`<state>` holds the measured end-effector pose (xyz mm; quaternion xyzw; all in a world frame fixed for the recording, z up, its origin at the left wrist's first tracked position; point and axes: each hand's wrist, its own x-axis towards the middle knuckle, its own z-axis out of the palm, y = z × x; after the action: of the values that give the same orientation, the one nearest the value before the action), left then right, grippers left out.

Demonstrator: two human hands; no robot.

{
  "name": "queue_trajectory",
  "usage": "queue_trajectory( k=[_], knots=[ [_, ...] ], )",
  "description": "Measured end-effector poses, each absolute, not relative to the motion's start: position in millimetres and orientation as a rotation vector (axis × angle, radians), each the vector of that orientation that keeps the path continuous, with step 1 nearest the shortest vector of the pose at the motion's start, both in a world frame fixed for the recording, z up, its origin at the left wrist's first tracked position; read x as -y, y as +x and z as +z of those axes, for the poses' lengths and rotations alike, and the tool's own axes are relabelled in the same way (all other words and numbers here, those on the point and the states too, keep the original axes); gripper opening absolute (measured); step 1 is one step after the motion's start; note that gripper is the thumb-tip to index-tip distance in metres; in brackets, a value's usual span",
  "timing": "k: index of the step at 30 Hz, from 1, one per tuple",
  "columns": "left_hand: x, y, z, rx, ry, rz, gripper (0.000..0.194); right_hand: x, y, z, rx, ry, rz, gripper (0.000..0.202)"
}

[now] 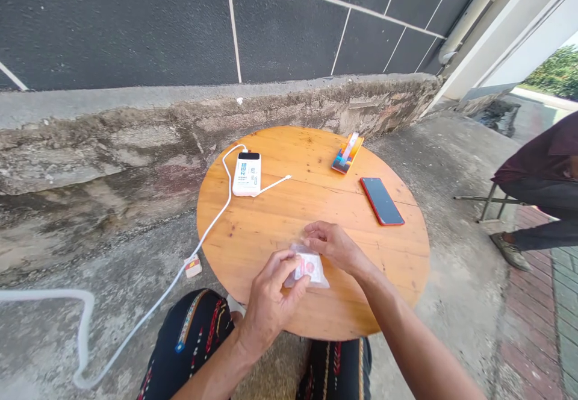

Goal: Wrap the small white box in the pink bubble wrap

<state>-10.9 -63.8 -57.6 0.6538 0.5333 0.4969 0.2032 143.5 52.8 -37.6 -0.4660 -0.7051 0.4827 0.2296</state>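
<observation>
A small clear plastic packet (310, 267) with a white and red printed label lies near the front of the round wooden table (316, 315). My left hand (277, 288) grips its left side between thumb and fingers. At the packet's top edge is my right hand (329, 243), its fingers bent and close together; whether they pinch the plastic is hard to make out. Beyond the hands, a white power bank (247, 175) with a white cable rests at the back left. A red-edged phone (382, 201) lies face up on the right.
A colourful box-like item (347, 154) sits at the table's back right. The white cable (176, 279) runs off the left edge to the ground, past a small carton (193, 266). A seated person (542, 171) is at the far right. A dark wall stands behind.
</observation>
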Motion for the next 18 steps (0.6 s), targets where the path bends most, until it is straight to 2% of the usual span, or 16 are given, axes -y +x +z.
queue_trajectory(
  k=[7,18],
  knots=[
    [64,-11,-57,-1.475,1.808,1.396,0.018,-55,138,-40,1.790,-1.200,1.414,0.031],
    [62,-11,-58,-1.489,1.855,1.410,0.018,-52,144,-28,1.746,-1.138,1.456,0.021]
  ],
)
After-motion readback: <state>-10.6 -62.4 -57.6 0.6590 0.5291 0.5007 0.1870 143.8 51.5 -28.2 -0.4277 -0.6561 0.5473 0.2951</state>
